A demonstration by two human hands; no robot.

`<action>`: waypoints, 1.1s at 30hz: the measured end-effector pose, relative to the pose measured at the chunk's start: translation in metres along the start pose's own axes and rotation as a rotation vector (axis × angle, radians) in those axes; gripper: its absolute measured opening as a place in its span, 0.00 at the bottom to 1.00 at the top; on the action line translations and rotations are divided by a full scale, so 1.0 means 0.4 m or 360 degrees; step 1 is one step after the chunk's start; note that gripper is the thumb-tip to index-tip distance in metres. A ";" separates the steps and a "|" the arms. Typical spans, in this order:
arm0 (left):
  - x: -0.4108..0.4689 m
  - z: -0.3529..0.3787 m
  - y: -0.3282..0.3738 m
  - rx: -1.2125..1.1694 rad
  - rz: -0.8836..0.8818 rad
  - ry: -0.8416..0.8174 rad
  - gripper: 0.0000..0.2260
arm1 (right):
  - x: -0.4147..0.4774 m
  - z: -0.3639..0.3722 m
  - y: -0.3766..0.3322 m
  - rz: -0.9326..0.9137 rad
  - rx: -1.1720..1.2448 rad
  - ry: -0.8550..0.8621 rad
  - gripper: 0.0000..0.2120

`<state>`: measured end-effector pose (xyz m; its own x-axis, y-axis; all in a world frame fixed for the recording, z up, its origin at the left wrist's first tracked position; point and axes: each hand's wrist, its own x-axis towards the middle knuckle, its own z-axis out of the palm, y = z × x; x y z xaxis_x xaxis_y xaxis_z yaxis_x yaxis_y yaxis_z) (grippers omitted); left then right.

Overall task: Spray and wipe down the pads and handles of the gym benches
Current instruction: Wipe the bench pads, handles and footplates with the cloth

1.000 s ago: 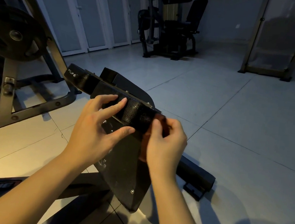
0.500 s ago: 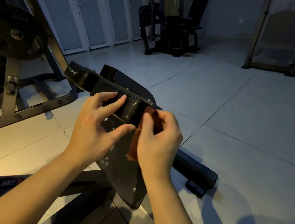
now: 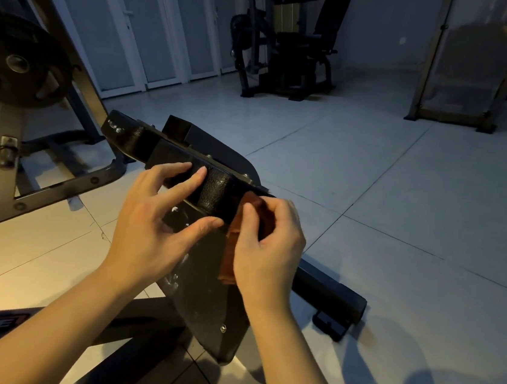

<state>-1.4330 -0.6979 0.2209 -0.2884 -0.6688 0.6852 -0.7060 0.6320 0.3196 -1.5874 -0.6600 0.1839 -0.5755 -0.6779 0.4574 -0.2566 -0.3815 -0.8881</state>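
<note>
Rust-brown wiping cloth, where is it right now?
Head view, just right of centre: the rust-brown wiping cloth is gripped by the right hand against the black textured bench bar, right beside the left hand resting on that bar.

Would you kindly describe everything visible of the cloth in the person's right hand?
The cloth is a rust-brown, soft-looking fabric rag, folded. The right hand pinches it between thumb and curled fingers, holding its upper part against the end of the black textured pad; its lower part hangs loose beside the palm. Dim light hides any finer detail.
</note>
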 end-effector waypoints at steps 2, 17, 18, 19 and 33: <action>0.000 0.001 0.000 -0.0002 0.0006 0.0002 0.31 | 0.029 -0.028 0.057 0.0288 -0.0020 0.0004 0.01; -0.003 0.003 0.002 0.0058 0.0021 0.0017 0.32 | 0.034 -0.042 0.092 0.0506 -0.0091 0.0026 0.03; -0.005 0.003 0.003 0.0055 0.0018 0.0021 0.32 | 0.029 -0.039 0.094 0.0505 -0.0095 0.0046 0.03; -0.005 0.003 0.002 0.0048 0.0023 0.0022 0.31 | 0.019 -0.028 0.078 0.0438 -0.0079 0.0070 0.03; -0.004 0.008 -0.005 0.0031 0.0023 0.0024 0.31 | -0.001 0.005 0.039 0.0223 0.0029 0.0124 0.04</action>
<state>-1.4333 -0.6993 0.2173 -0.2891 -0.6536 0.6995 -0.7143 0.6337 0.2969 -1.5896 -0.6670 0.1699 -0.6634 -0.6748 0.3233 -0.1556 -0.2983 -0.9417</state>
